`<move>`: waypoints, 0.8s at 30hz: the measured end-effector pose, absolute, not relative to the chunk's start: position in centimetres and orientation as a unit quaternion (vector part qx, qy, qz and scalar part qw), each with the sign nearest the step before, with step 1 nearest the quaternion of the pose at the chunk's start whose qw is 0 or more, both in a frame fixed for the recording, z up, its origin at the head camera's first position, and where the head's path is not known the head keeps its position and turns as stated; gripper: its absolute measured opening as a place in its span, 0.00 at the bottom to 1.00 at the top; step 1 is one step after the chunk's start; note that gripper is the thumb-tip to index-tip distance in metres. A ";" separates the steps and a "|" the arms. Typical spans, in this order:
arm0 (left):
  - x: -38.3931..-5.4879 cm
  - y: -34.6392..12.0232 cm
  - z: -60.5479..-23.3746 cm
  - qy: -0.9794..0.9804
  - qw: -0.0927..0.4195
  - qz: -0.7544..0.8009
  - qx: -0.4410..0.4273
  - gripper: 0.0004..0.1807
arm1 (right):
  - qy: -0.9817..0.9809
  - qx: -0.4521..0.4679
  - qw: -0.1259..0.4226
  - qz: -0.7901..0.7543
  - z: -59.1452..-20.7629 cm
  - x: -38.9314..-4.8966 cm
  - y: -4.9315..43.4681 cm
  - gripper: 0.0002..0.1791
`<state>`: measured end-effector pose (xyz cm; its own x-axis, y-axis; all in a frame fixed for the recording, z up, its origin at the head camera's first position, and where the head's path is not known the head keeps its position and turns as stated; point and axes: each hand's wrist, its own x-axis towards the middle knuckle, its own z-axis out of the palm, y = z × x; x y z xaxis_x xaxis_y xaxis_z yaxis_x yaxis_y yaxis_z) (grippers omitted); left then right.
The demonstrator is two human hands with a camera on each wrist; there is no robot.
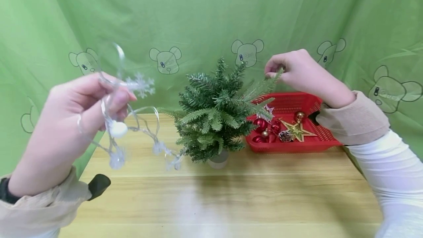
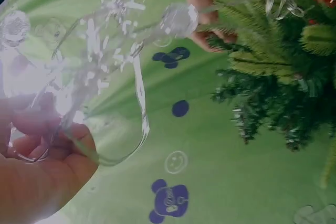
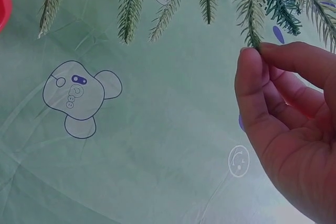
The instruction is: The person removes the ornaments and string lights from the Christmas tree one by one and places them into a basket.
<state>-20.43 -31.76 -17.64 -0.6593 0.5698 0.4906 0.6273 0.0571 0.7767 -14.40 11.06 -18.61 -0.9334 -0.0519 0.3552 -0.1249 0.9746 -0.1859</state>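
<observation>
A small artificial Christmas tree (image 1: 214,116) stands upright on the table in a pale pot (image 1: 218,160). My left hand (image 1: 89,102) holds a bundle of clear string lights left of the tree, with a snowflake light (image 1: 140,85) and a white round piece (image 1: 118,129) hanging among the loops. One strand of the string lights (image 1: 158,147) runs toward the tree's left side. At the tree's right side, my right hand (image 1: 297,69) pinches the tip of a branch (image 3: 252,9) between thumb and finger, plain in the right wrist view.
Behind the tree's right side lies a red plastic basket (image 1: 297,148) holding a gold star (image 1: 298,130), red baubles, a pinecone (image 1: 285,136) and a gold bauble (image 1: 299,116). A green curtain (image 1: 205,10) with bear drawings hangs behind the wooden table (image 1: 264,201).
</observation>
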 end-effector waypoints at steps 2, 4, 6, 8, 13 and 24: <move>-20.7 -32.2 -18.0 -0.759 -0.003 -0.496 -0.422 0.06 | -0.978 0.045 0.176 0.104 -18.6 -14.4 11.0 0.03; -21.3 -32.5 -18.3 -0.781 -0.026 -0.450 -0.432 0.05 | -0.978 0.044 0.174 0.104 -18.6 -14.4 11.0 0.03; -21.9 -33.0 -18.6 -0.801 -0.047 -0.404 -0.438 0.05 | -0.979 0.043 0.172 0.102 -18.6 -14.4 11.0 0.03; -22.6 -33.4 -18.8 -0.810 -0.065 -0.366 -0.454 0.05 | -0.979 0.042 0.171 0.100 -18.6 -14.5 11.0 0.03; -24.0 -34.6 -19.1 -0.837 -0.091 -0.259 -0.474 0.07 | -0.980 0.042 0.170 0.097 -18.6 -14.5 11.0 0.03; -27.6 -36.8 -19.4 -0.891 -0.117 -0.135 -0.418 0.05 | -0.981 0.030 0.157 0.110 -18.6 -14.6 11.2 0.03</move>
<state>-27.59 -36.81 -19.42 -0.6235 0.7761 -0.0948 0.7130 0.6141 0.3385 -14.55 11.19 -18.64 -0.9489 -0.0251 0.3146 -0.0941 0.9740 -0.2062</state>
